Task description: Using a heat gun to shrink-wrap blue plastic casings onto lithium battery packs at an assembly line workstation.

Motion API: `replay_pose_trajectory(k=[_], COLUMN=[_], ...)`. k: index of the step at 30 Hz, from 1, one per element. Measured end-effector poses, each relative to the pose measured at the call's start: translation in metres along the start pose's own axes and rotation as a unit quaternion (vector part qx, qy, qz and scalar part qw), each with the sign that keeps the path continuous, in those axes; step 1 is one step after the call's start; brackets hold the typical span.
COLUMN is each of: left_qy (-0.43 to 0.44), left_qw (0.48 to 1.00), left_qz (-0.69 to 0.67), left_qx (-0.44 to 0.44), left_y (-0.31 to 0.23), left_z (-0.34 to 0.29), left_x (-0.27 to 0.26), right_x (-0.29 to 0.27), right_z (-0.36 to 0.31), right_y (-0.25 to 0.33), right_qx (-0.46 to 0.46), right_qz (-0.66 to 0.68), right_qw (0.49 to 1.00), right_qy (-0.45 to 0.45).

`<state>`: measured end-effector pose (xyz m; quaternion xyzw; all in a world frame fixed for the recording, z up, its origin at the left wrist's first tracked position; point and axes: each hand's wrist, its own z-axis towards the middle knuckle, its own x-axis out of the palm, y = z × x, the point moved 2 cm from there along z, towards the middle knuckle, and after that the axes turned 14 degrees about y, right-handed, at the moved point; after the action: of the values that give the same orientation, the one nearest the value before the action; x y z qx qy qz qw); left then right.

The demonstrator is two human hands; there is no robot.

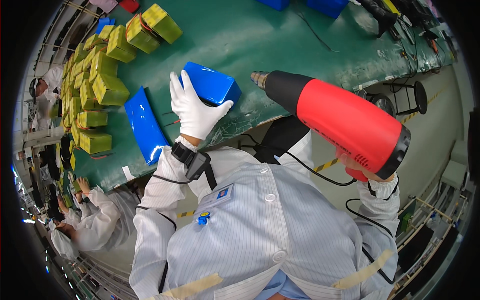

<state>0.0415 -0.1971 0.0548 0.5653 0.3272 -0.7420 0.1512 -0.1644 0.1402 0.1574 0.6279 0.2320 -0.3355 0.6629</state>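
My left hand (196,111), in a white glove, lies with fingers stretched and thumb spread against the near left side of a blue wrapped block (214,82) on the table. The block is box-shaped, with a glossy film around it. My right hand (351,162) grips the handle of a red and black heat gun (345,117); the gun's body hides most of that hand. Its metal nozzle points left toward the block, a short way apart from it. Left of my gloved hand lies a loose flat blue film sleeve (145,125).
Several yellow-green wrapped blocks (110,90) with red wires stand in rows at the left of the green table (240,30). Blue pieces (327,6) and cables lie at the far side. A co-worker (102,215) sits at the left; a black stool (419,97) stands at the right.
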Motion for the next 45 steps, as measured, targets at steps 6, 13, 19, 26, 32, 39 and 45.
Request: replay_pose_trajectory(k=[6, 13, 19, 26, 32, 39, 45], left_qy=[0.019, 0.182, 0.202, -0.112, -0.19, -0.061, 0.121], left_qw=[0.996, 0.95, 0.858, 0.929, 0.904, 0.906, 0.868], left_qz=[-0.083, -0.226, -0.471, -0.334, -0.35, -0.408, -0.482], left_qx=[0.014, 0.117, 0.025, -0.113, -0.155, -0.092, -0.014], left_y=[0.022, 0.057, 0.096, 0.025, 0.021, 0.066, 0.11], left_z=[0.004, 0.035, 0.012, -0.023, -0.009, -0.004, 0.009], left_x=[0.006, -0.006, 0.02, 0.08, 0.086, 0.073, 0.058], right_x=[-0.012, -0.038, -0.044, -0.047, -0.047, -0.047, -0.053], right_z=[0.012, 0.03, 0.052, 0.073, 0.087, 0.094, 0.113], right_y=[0.011, 0.047, 0.06, 0.086, 0.097, 0.104, 0.131], right_qx=[-0.016, 0.007, 0.012, 0.036, 0.049, 0.035, 0.202], right_qz=[0.067, 0.045, 0.022, -0.006, -0.015, -0.05, 0.097], right_qw=[0.995, 0.993, 0.985, 0.979, 0.976, 0.975, 0.953], right_qy=[0.068, 0.113, 0.17, 0.2, 0.214, 0.212, 0.203])
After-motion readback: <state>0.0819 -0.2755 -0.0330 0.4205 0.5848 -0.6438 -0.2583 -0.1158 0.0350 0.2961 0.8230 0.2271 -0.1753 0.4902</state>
